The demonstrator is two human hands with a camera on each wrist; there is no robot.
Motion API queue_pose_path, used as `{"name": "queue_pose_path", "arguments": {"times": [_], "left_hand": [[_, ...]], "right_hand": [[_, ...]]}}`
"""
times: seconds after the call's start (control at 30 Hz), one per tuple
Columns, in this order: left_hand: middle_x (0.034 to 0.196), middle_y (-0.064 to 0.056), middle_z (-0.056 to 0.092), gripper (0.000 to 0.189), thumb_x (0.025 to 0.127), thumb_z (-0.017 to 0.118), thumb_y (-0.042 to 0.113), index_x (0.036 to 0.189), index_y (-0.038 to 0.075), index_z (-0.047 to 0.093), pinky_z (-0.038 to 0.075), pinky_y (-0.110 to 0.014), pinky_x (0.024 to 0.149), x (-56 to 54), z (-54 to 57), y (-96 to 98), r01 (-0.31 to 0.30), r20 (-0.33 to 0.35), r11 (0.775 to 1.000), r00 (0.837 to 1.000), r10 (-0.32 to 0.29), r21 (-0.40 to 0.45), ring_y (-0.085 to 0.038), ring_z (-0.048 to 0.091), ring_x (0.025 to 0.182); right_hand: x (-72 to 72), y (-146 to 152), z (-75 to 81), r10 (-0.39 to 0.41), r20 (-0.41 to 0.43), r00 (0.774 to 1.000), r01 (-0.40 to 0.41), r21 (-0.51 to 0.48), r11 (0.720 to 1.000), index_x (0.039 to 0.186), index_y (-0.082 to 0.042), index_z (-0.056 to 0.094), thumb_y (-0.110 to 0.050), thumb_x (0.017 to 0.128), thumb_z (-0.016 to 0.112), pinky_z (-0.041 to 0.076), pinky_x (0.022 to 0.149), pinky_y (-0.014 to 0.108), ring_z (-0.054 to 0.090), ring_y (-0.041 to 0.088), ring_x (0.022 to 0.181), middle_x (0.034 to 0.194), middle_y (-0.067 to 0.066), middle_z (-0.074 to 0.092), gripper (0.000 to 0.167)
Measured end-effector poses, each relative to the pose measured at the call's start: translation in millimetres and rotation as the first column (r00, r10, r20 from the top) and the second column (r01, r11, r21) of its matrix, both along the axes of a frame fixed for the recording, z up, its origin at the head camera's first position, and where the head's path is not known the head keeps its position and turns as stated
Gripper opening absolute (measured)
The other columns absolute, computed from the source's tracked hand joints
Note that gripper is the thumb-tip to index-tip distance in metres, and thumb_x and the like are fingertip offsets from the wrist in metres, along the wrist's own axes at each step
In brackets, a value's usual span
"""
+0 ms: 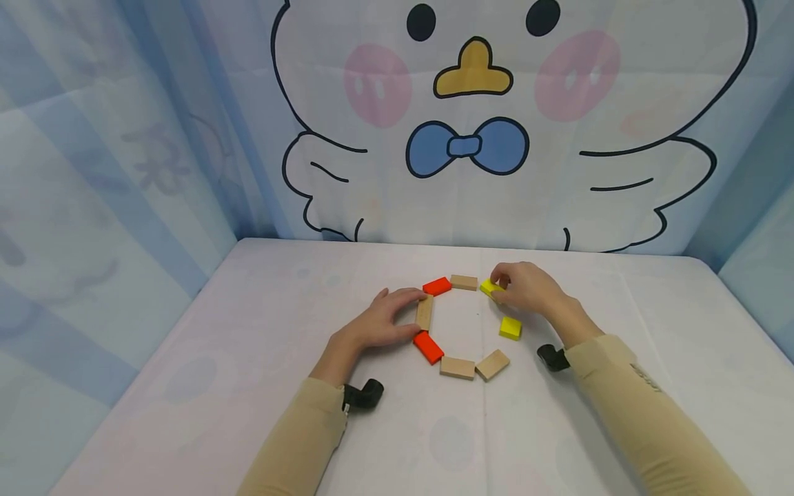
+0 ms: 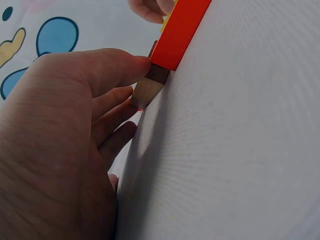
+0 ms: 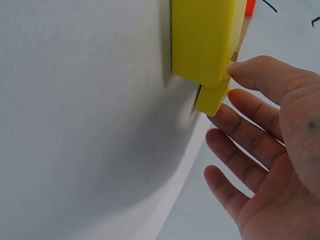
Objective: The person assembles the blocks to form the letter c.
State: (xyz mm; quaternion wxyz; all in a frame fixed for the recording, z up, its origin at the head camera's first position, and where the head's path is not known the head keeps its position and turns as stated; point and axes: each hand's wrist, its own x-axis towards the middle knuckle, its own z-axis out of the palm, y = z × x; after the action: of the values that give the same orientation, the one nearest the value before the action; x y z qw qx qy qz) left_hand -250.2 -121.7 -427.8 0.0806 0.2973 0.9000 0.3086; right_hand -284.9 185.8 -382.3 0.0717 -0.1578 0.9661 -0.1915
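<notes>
Several small rectangular blocks form a ring on the table. On its left side my left hand (image 1: 378,322) holds a plain wooden block (image 1: 424,313), thumb at the near end and fingers at the far end. A red block (image 1: 428,348) sits just below the thumb, and another red block (image 1: 437,286) lies beyond the fingertips. At the ring's far right my right hand (image 1: 530,286) pinches a yellow block (image 3: 212,100) between thumb and fingers, partly hidden in the head view. Nearer stands a second yellow block (image 1: 511,328), apart from that hand.
A wooden block (image 1: 464,282) lies at the back of the ring. Two more, a left one (image 1: 457,368) and an angled right one (image 1: 493,365), lie at the front. The white-covered table (image 1: 205,386) meets a curtain with a cartoon figure (image 1: 468,145) behind.
</notes>
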Motion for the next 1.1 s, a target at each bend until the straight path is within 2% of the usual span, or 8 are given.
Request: {"name": "queue_pose_path", "arguments": {"times": [0.6, 1.1], "left_hand": [[0.155, -0.006, 0.043, 0.058, 0.094, 0.063, 0.029, 0.149, 0.015, 0.049, 0.002, -0.046, 0.122, -1.2, -1.6, -1.0, 0.006, -0.018, 1.0, 1.0, -0.006, 0.003, -0.022, 0.035, 0.145], [0.155, -0.006, 0.043, 0.058, 0.094, 0.062, 0.03, 0.149, 0.015, 0.049, 0.002, -0.047, 0.122, -1.6, -1.0, -1.4, 0.012, -0.02, 1.0, 1.0, -0.012, 0.006, -0.023, 0.035, 0.145]], "right_hand": [[-0.6, -7.8, -0.9, -0.023, 0.008, 1.0, 0.023, 0.015, 1.0, 0.114, -0.002, 0.065, -0.018, 0.092, 0.07, 0.049, 0.076, 0.04, 0.055, 0.026, 0.084, 0.098, 0.011, 0.064, 0.028], [5.8, 2.0, -1.0, -0.032, 0.004, 0.999, 0.032, -0.027, 0.999, 0.117, 0.0, 0.065, -0.02, 0.095, 0.066, 0.05, 0.079, 0.042, 0.056, 0.027, 0.086, 0.1, 0.012, 0.064, 0.03]]}}
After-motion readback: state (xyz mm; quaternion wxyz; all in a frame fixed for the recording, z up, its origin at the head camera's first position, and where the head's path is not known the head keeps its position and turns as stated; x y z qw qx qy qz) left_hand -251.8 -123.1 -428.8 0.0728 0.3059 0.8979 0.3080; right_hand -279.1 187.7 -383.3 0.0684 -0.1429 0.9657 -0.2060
